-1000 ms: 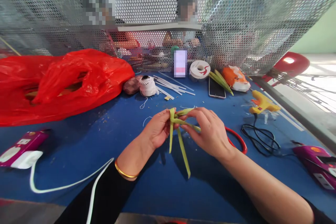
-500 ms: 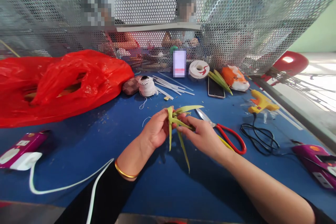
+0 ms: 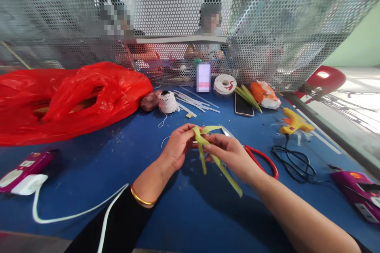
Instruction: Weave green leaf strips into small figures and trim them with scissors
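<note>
Between my two hands, above the blue table, are crossed yellow-green leaf strips (image 3: pixel 202 140) that look like dried husk. My left hand (image 3: pixel 179 146) pinches the strips where they cross, thumb on top. On the other side my right hand (image 3: pixel 227 151) grips them with thumb and fingers, and one long end hangs below it toward the lower right. A shorter end dangles between the hands. Just behind my right hand lie scissors with red handles (image 3: pixel 265 159), partly covered by it. How the strips are joined under my fingers is hidden.
A red plastic bag (image 3: pixel 118 104) fills the back left. White thread (image 3: pixel 168 102), white strips (image 3: pixel 197 103), a phone (image 3: pixel 203 77), a ribbon roll (image 3: pixel 225 84) and more leaves (image 3: pixel 248 98) line the back. A yellow glue gun (image 3: pixel 296 121) and cords lie right. Mesh stands behind, with people beyond.
The strips have turned in my hands; a long end now slants to the lower right instead of hanging almost straight down. The view has tilted slightly up.
</note>
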`<action>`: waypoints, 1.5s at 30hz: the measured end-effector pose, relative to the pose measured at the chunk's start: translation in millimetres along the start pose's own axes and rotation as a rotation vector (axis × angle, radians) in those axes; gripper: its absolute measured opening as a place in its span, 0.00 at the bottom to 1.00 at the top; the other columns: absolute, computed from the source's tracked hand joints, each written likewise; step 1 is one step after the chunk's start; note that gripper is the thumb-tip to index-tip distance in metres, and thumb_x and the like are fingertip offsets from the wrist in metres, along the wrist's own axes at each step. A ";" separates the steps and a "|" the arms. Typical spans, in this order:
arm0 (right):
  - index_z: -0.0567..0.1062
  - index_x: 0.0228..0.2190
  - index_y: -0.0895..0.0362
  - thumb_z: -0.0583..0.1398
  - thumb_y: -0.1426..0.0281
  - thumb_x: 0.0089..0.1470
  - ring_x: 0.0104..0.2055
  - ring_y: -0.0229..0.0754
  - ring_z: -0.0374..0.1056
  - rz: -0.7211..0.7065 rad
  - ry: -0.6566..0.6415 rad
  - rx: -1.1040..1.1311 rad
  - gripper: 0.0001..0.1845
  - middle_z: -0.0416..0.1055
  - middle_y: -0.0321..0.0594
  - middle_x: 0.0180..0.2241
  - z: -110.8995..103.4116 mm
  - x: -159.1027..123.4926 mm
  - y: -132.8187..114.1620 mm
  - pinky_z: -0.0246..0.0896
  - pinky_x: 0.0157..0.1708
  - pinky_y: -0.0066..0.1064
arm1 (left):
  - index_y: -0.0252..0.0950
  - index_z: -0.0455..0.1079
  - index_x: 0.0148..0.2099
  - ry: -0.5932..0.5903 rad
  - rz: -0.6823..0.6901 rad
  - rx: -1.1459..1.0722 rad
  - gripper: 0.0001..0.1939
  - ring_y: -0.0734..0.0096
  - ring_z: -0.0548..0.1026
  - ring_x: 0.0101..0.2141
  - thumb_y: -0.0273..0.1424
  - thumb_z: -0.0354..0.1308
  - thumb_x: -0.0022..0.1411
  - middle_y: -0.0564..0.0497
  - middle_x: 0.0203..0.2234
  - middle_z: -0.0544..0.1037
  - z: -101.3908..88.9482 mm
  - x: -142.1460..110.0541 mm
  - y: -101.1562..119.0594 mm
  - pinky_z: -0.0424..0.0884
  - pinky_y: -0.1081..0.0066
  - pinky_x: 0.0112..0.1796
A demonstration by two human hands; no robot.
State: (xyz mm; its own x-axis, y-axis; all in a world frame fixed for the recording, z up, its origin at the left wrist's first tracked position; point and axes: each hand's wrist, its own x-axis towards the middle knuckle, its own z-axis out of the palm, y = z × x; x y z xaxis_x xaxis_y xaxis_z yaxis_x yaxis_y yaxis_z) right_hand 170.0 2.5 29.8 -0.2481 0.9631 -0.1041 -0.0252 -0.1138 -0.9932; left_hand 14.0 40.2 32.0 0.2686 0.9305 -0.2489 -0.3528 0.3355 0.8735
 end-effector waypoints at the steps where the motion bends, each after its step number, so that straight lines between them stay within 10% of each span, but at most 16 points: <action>1: 0.76 0.34 0.56 0.64 0.56 0.49 0.31 0.39 0.71 0.051 -0.006 0.064 0.17 0.74 0.39 0.31 -1.4 0.1 -1.4 0.67 0.32 0.31 | 0.34 0.73 0.32 -0.021 0.024 0.038 0.03 0.74 0.75 0.27 0.29 0.61 0.55 0.50 0.31 0.80 0.4 -0.7 0.1 0.70 0.75 0.28; 9: 0.76 0.25 0.57 0.71 0.63 0.37 0.26 0.34 0.67 0.145 0.028 0.125 0.14 0.73 0.33 0.26 -4.0 1.5 -4.3 0.66 0.31 0.28 | 0.35 0.72 0.30 -0.022 0.067 0.239 0.07 0.74 0.73 0.27 0.34 0.63 0.52 0.49 0.34 0.79 4.5 -5.9 -0.8 0.69 0.73 0.27; 21: 0.73 0.24 0.57 0.64 0.65 0.48 0.20 0.32 0.60 0.123 -0.008 -0.080 0.08 0.70 0.33 0.21 -4.2 -1.7 -5.3 0.54 0.19 0.24 | 0.34 0.74 0.34 0.040 0.000 -0.018 0.06 0.86 0.57 0.16 0.27 0.62 0.49 0.57 0.21 0.69 2.3 -1.3 -1.5 0.48 0.80 0.18; 30: 0.73 0.25 0.57 0.66 0.58 0.47 0.20 0.31 0.57 0.041 -0.023 -0.026 0.16 0.65 0.30 0.20 -0.6 -0.5 -0.7 0.53 0.20 0.25 | 0.33 0.74 0.30 -0.124 0.065 0.137 0.04 0.83 0.59 0.17 0.29 0.60 0.51 0.56 0.18 0.69 7.3 -11.4 3.4 0.50 0.79 0.18; 37: 0.71 0.25 0.56 0.63 0.60 0.48 0.20 0.33 0.58 -0.051 0.138 -0.145 0.12 0.65 0.31 0.20 -2.3 -1.5 -1.1 0.52 0.19 0.26 | 0.32 0.74 0.36 -0.013 -0.116 -0.260 0.08 0.87 0.59 0.15 0.31 0.59 0.56 0.54 0.26 0.73 0.4 -4.6 3.4 0.53 0.80 0.16; 45: 0.72 0.27 0.55 0.58 0.67 0.55 0.21 0.36 0.62 -0.280 0.288 -0.471 0.06 0.69 0.33 0.21 -0.7 -5.3 3.2 0.56 0.22 0.28 | 0.32 0.77 0.41 -0.094 -0.001 0.178 0.17 0.74 0.73 0.25 0.39 0.67 0.52 0.50 0.24 0.76 9.2 -15.9 1.9 0.68 0.75 0.27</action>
State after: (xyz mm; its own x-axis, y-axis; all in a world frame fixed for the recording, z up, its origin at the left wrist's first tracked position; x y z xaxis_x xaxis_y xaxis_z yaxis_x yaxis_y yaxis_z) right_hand 171.9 -2.8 27.1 -0.0212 0.9755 0.2190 0.3953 0.2094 -0.8944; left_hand 17.3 24.8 41.4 0.3548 0.9095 -0.2167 -0.1908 0.2973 0.9355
